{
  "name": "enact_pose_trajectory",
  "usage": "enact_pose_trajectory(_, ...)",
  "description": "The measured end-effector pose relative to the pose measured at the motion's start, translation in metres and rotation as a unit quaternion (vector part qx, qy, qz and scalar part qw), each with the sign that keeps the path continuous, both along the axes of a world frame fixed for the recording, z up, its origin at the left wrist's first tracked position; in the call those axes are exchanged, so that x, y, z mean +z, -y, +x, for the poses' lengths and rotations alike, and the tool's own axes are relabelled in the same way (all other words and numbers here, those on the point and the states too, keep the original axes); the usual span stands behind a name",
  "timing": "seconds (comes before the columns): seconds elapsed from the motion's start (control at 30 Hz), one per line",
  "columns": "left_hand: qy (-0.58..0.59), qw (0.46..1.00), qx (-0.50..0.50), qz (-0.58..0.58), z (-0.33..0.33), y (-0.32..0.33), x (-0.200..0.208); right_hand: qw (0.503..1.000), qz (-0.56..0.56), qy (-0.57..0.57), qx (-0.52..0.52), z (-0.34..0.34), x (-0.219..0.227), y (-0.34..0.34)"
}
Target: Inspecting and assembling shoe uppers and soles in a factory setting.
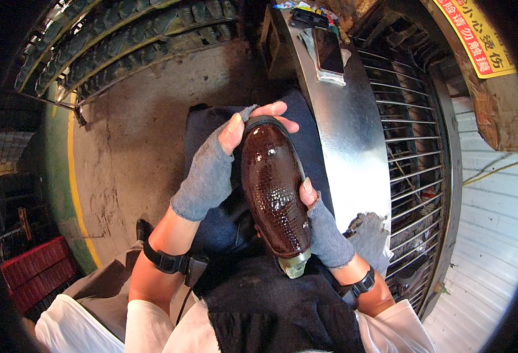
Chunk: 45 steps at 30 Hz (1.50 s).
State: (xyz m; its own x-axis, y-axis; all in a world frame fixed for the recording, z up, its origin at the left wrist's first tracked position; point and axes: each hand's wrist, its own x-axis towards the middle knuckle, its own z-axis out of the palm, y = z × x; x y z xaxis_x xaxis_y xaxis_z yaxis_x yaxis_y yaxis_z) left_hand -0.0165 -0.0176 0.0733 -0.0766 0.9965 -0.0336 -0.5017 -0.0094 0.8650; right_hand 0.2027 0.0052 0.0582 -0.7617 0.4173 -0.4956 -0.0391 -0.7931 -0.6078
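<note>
A glossy dark brown shoe (pixel 273 188) with a scaly pattern lies lengthwise over my lap, toe pointing away, mounted on a pale last that shows at its near end (pixel 295 266). My left hand (pixel 221 159), in a grey fingerless glove, wraps around the toe from the left. My right hand (pixel 321 220), gloved the same way, grips the shoe's right side near the heel, thumb on the upper. A dark cloth (pixel 271 306) covers my lap beneath it.
A curved shiny metal shelf (pixel 353 147) runs along my right, with a phone (pixel 328 52) lying on it and a wire grille (pixel 415 159) behind. Conveyor rails (pixel 124 41) curve at the upper left. Red crates (pixel 35 270) stand at the lower left on concrete floor.
</note>
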Motion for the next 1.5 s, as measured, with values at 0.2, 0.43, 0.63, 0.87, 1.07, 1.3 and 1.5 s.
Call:
enact_pose_trajectory(0.2, -0.081, 0.994, 0.016, 0.067, 0.016, 0.024, 0.021, 0.999, 0.030, -0.003, 0.031, 0.008, 0.010, 0.002)
enact_pose_trajectory(0.43, -0.210, 0.976, 0.041, 0.028, 0.012, 0.048, 0.044, 0.993, 0.099, 0.023, 0.058, 0.009, 0.011, 0.016)
enact_pose_trajectory(0.63, -0.109, 0.993, 0.039, 0.037, 0.018, 0.066, 0.046, 0.992, 0.118, -0.008, 0.047, -0.001, 0.040, 0.009)
enact_pose_trajectory(0.87, -0.032, 0.981, 0.153, 0.119, 0.012, 0.093, 0.061, 0.957, 0.201, -0.094, 0.189, 0.002, 0.051, -0.020)
enact_pose_trajectory(1.07, 0.012, 0.967, 0.154, 0.203, -0.007, 0.080, 0.061, 0.955, 0.252, 0.095, 0.127, 0.059, 0.021, -0.006)
enact_pose_trajectory(1.3, 0.053, 0.979, -0.028, 0.196, -0.003, 0.063, 0.033, 0.797, 0.603, 0.033, 0.008, -0.008, 0.125, -0.043)
enact_pose_trajectory(1.5, 0.034, 0.995, 0.008, 0.095, 0.009, 0.073, 0.040, 0.821, 0.570, -0.006, 0.027, -0.023, 0.127, -0.039)
